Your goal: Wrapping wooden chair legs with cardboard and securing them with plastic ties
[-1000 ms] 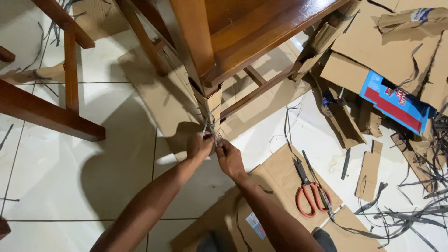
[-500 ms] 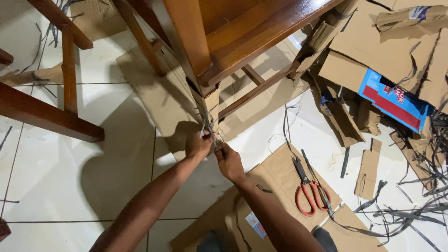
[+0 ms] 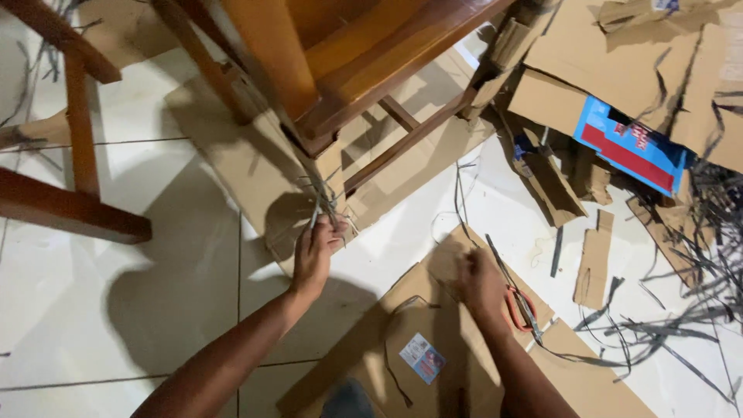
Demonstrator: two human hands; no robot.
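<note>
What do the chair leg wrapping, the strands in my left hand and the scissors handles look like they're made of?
Chair leg wrapping: plain brown corrugated cardboard, matte, folded edges. Strands pinched by the left hand: thin, flat, dark, probably plastic strapping. Scissors under the right hand: orange-red handles, glossy, likely plastic; the blades look like metal.

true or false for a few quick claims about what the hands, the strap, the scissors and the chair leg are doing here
1. The left hand grips the strap at the cardboard-wrapped chair leg. True.
2. The right hand also holds that strap. False: it is over by the scissors.
3. The scissors have blue handles. False: they are red.
4. The scissors lie on flat cardboard. True.
</note>
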